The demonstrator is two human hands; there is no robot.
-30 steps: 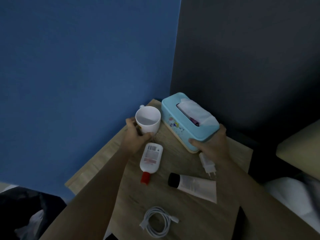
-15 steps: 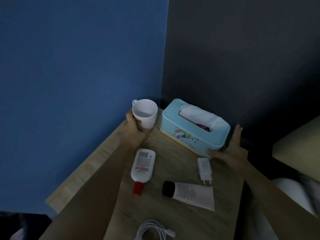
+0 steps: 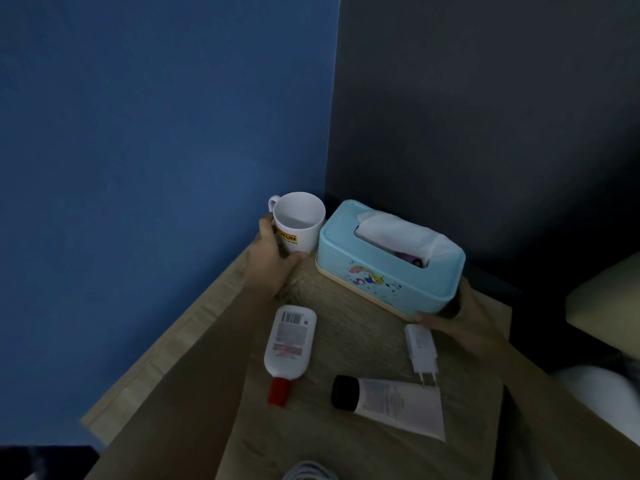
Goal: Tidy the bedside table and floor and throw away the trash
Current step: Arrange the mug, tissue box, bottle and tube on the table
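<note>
Blue wall meets dark wall behind wooden bedside table (image 3: 346, 313). Left hand (image 3: 268, 261) wraps fingers around white mug (image 3: 298, 221) in back corner. Right hand (image 3: 453, 318) grips near end of light-blue tissue box (image 3: 388, 268) beside mug. Lotion bottle (image 3: 290, 344), charger plug (image 3: 420, 348), cream tube (image 3: 391, 401) lie loose in front.

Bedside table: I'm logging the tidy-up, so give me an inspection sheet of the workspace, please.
Surface: wooden bedside table, in the wall corner.
Job's things: white mug and blue tissue box at the back corner.
Clutter: red-capped bottle, black-capped tube and white charger, all lying flat.
Hands: left hand wraps the mug; right hand holds the box's end.
Cables: white coil at the near edge.
Surroundings: blue wall, dark wall.
</note>
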